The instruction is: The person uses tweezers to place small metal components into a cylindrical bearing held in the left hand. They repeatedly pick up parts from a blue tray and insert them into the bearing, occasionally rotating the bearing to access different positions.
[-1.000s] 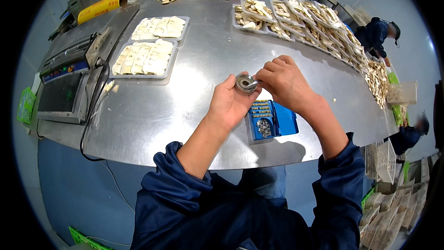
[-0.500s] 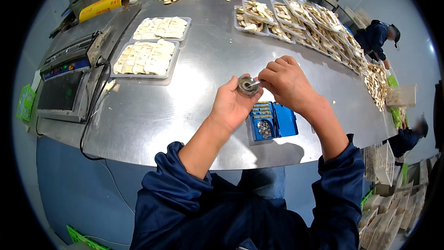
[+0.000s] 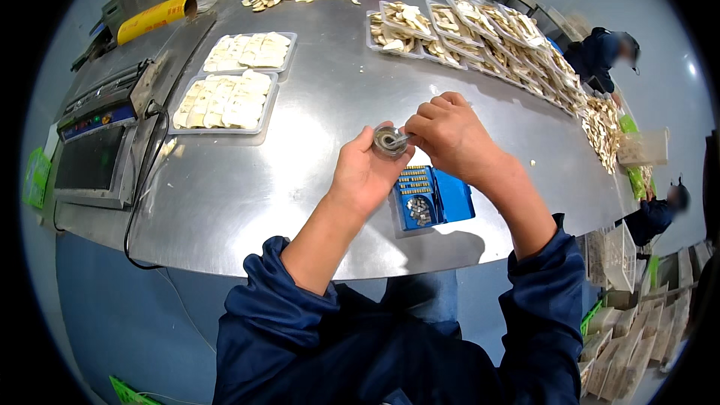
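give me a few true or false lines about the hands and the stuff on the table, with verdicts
1. The left hand holds a small round piece. True.
2. The right hand is empty. False: the right hand holds a thin metal tool at the round piece.
3. The blue box is shut. False: the blue box is open.
4. A yellow tube lies toward the upper left. True.
5. Both trays of neatly laid pale slices are right of the hands. False: both trays are to the left.
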Demonstrator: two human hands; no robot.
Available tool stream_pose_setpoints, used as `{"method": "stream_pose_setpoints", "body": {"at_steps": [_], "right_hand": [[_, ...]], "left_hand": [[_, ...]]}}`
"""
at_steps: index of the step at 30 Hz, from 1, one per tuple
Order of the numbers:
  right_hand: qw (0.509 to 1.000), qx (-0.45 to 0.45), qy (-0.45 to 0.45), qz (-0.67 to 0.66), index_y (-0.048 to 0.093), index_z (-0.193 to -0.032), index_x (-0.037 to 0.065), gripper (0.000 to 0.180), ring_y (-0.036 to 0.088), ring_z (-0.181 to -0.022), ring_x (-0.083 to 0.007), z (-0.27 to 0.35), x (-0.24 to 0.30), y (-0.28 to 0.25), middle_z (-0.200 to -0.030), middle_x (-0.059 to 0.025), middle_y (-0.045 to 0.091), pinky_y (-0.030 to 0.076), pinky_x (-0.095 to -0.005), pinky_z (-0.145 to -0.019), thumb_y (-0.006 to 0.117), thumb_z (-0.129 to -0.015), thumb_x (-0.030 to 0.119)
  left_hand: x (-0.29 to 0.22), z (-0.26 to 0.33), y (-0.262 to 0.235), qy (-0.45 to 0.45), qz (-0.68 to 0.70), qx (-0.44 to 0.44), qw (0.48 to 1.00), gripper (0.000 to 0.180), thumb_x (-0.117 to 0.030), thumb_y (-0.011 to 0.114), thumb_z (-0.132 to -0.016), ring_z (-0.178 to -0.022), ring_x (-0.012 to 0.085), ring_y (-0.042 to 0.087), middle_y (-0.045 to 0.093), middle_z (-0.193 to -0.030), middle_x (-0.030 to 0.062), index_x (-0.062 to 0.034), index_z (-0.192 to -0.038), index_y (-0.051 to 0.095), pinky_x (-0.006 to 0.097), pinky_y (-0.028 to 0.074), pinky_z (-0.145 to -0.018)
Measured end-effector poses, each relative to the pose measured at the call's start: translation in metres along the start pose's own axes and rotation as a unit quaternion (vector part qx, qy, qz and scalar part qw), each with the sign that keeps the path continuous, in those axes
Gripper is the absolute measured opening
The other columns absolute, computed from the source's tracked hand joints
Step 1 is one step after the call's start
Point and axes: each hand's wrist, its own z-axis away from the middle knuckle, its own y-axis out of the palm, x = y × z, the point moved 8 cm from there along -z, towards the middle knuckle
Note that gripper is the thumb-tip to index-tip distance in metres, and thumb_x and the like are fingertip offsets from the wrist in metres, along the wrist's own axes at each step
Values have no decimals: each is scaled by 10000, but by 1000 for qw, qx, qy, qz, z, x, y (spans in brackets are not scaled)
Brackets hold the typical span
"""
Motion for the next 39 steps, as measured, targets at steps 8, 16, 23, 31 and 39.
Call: {"method": "stream_pose_setpoints", "body": {"at_steps": [8,16,23,31,39], "right_hand": [[1000,28,10,7,659,-844,84,124,572,-788,-235,1,-1,0,-754,-44,589,420,-376,-824,704,-735,122],[1000,0,4,-2,597,-732,89,71,566,-765,-258,2,0,1,-715,-58,563,410,-374,-766,654,-698,65],[960,-127,189,-163,639,-954,16,141,553,-841,-330,29,-12,-25,-822,-143,584,452,-418,-750,599,-822,46],[896,-163,316,-268,629,-754,-22,125,582,-531,-279,67,27,10,-633,-148,598,457,-335,-488,703,-755,79],[898,-194,313,-240,566,-642,3,133,559,-508,-286,60,39,17,-595,-142,569,433,-358,-467,645,-742,39]], "left_hand": [[1,-1,3,-1,18,-2,1000,404,-266,214,-1031,-1158,327,483,490,-1186,208,53,-1159,427,483,369,-1061],[1,-1,3,2,22,-10,1000,393,-266,242,-1029,-1160,345,482,498,-1178,216,53,-1151,435,496,363,-1065],[-9,0,-4,14,27,-20,999,399,-299,260,-1025,-1204,392,440,455,-1252,259,32,-1149,445,503,340,-1074],[-11,2,5,48,24,-4,999,485,-388,279,-1014,-1292,399,340,365,-1342,268,39,-1187,429,512,272,-1107],[-12,0,1,52,27,8,998,482,-388,294,-1011,-1298,398,332,347,-1355,267,40,-1192,422,516,265,-1109]]}}
